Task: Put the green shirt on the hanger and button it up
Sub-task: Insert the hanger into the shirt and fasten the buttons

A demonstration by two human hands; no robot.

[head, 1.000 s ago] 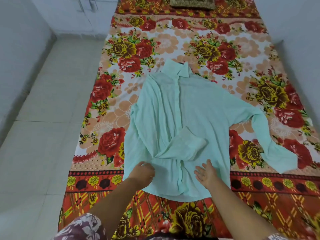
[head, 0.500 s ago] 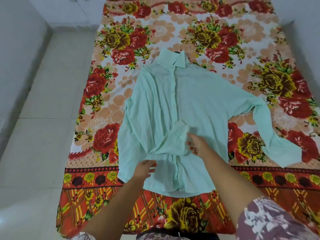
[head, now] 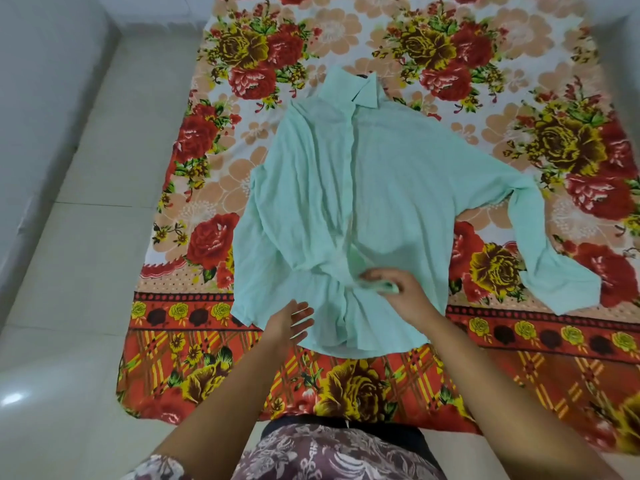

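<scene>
The green shirt [head: 346,202] lies flat, front up, on a floral bed sheet [head: 221,237], collar pointing away from me. Its right sleeve [head: 554,258] stretches out to the right. The left sleeve is folded across the lower front, and my right hand [head: 398,289] is shut on that sleeve's cuff near the placket. My left hand [head: 291,320] hovers over the shirt's lower left hem, fingers spread and holding nothing. A small dark bit shows inside the collar [head: 360,76]; I cannot tell whether it is a hanger.
The sheet covers a low mattress that runs away from me. Pale tiled floor [head: 69,271] lies to the left, with a white wall [head: 34,98] beyond it. Another white wall [head: 623,64] stands on the right. My patterned clothing fills the bottom edge.
My right hand moved from the hem up to the folded sleeve, gripped its cuff and pulled it down and to the right. My left hand opened and lifted slightly.
</scene>
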